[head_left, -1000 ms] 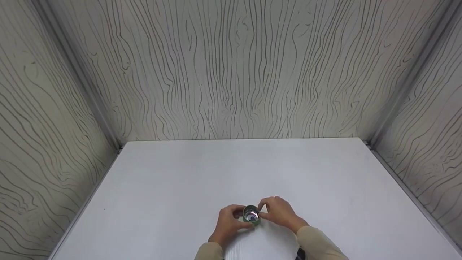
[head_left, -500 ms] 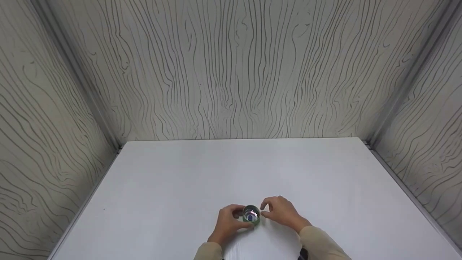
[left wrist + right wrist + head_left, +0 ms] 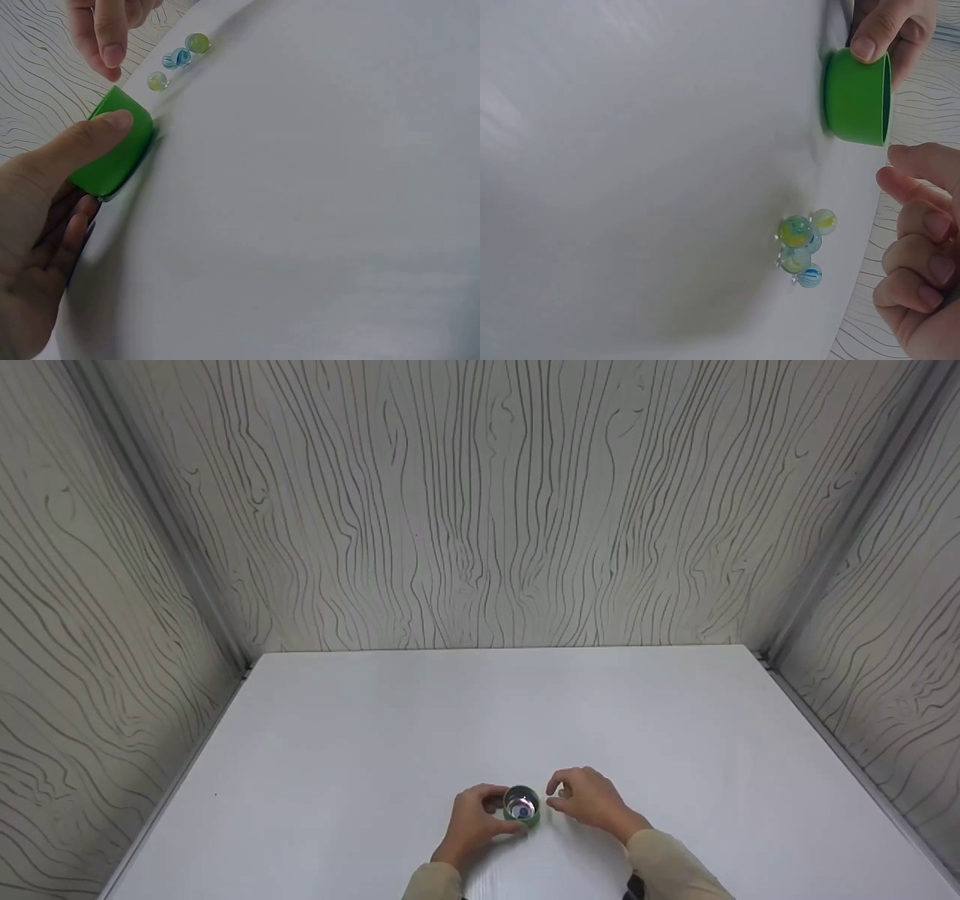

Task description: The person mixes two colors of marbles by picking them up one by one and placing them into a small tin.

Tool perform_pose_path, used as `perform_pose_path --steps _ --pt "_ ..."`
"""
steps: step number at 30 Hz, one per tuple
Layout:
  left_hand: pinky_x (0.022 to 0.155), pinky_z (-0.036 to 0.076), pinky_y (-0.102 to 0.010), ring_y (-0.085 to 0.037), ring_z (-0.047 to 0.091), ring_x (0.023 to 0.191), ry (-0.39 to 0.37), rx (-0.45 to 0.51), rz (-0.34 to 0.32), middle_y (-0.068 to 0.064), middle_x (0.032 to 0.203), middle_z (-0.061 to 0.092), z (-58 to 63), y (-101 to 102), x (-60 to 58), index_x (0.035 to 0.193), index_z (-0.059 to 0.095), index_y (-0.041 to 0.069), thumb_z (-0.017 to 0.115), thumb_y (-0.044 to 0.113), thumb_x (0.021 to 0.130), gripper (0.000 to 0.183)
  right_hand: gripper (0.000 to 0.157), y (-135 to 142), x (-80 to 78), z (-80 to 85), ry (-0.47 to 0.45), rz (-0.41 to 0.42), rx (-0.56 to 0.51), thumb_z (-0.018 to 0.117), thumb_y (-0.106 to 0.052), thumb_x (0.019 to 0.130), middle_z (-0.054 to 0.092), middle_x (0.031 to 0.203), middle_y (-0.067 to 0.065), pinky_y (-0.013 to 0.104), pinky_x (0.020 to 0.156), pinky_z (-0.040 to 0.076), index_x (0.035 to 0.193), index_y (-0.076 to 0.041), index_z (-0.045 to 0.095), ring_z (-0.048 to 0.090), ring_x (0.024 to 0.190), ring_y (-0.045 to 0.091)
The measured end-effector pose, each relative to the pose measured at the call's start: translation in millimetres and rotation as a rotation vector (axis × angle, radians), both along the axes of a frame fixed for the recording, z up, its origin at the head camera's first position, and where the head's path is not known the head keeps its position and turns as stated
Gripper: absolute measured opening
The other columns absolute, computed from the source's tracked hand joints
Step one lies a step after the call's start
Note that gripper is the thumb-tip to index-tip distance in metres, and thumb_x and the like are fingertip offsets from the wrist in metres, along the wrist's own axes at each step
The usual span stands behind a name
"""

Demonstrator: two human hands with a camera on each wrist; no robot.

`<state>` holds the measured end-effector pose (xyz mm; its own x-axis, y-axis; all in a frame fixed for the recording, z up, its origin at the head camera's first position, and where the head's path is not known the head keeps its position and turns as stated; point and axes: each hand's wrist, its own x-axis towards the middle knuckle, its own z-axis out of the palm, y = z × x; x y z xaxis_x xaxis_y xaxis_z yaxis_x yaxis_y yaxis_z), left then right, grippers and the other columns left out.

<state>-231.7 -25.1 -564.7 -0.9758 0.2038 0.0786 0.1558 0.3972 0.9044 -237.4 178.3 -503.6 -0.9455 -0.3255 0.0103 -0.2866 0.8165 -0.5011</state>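
A small green cup (image 3: 855, 97) with a shiny inside stands upright on the white table, a blue spot showing within it in the head view. My left hand (image 3: 474, 819) holds its side, thumb and fingers around the wall. Just right of the cup is my right hand (image 3: 589, 799), thumb and index tips apart with nothing seen between them, the other fingers curled in. Several glass marbles (image 3: 795, 259) with blue and yellow swirls lie in a cluster on the table by the right hand. In the left wrist view, marbles (image 3: 197, 43) show beyond the cup.
The white table (image 3: 375, 720) is bounded by a back wall (image 3: 480, 510) with a wood-grain pattern and similar side walls (image 3: 90, 660). Grey metal posts (image 3: 172, 525) stand in the corners. A tiny dark speck (image 3: 216, 794) marks the tabletop on the left.
My right hand has drawn back to the right from the cup's rim, and its thumb and index have parted slightly. The left hand and the cup stay nearly still.
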Motion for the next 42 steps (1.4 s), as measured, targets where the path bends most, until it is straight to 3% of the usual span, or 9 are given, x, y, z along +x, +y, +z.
perform_pose_path --steps 22,31,42 --pt "0.077 0.051 -0.018 -0.007 0.064 0.087 -0.008 0.014 0.020 -0.001 0.098 0.070 -1.1 2 1.4 0.105 0.066 0.009 0.085 0.024 0.057 0.054 0.005 14 -1.5 -4.3 0.025 -0.038 -0.006 0.068 -0.019 0.079 0.051 0.062 -0.006 0.018 0.050 0.029 0.082 -0.014 0.069 0.038 0.058 0.005" --pt "0.079 0.051 -0.019 -0.007 0.063 0.088 -0.022 0.014 0.022 -0.001 0.099 0.069 -0.5 3 2.9 0.105 0.065 0.010 0.085 0.024 0.058 0.053 0.008 21 -1.9 -3.9 -0.029 -0.094 -0.020 0.069 -0.021 0.079 0.061 0.072 -0.004 0.020 0.059 0.033 0.083 -0.015 0.069 0.045 0.069 0.009" --pt "0.079 0.051 -0.017 -0.004 0.061 0.087 -0.023 -0.010 0.036 0.003 0.098 0.069 -2.3 3 1.0 0.105 0.064 0.013 0.084 0.027 0.056 0.055 0.009 28 -1.2 -6.6 -0.025 -0.160 0.023 0.070 -0.018 0.077 0.054 0.068 -0.004 0.019 0.055 0.031 0.085 -0.015 0.069 0.042 0.066 0.010"
